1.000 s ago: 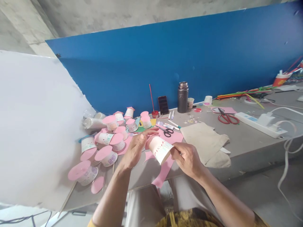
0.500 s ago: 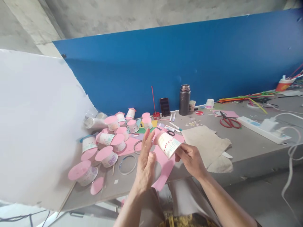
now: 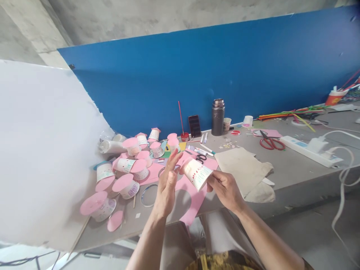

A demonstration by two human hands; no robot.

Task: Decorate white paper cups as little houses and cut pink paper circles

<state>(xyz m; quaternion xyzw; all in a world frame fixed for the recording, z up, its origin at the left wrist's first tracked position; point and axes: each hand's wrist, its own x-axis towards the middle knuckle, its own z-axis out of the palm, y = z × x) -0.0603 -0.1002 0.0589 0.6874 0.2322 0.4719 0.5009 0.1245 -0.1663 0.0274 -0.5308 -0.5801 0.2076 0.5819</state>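
Note:
My right hand [image 3: 225, 188] grips a white paper cup [image 3: 196, 173] by its rim, tilted over the table. Red dots and pale green strokes mark the cup's side, and a pink paper disc covers its far end. Beside that pink end, my left hand [image 3: 168, 185] is held up with its fingers stretched out, holding nothing; whether a fingertip touches the disc I cannot tell. Below the cup lies a sheet of pink paper [image 3: 198, 204] with a round piece cut out of it. Black-handled scissors [image 3: 201, 159] lie just behind the cup.
Several decorated cups with pink discs [image 3: 125, 183] crowd the left side. A roll of tape [image 3: 146, 195] lies near my left hand. Behind stand a phone [image 3: 194, 126] and a dark flask [image 3: 218, 118]. A beige cloth [image 3: 239, 170], red scissors [image 3: 270, 141] and a power strip [image 3: 305, 150] lie to the right.
My left hand has moved a little left, away from the cup, uncovering more of the hole in the pink sheet. The right hand still holds the cup, nearly unmoved.

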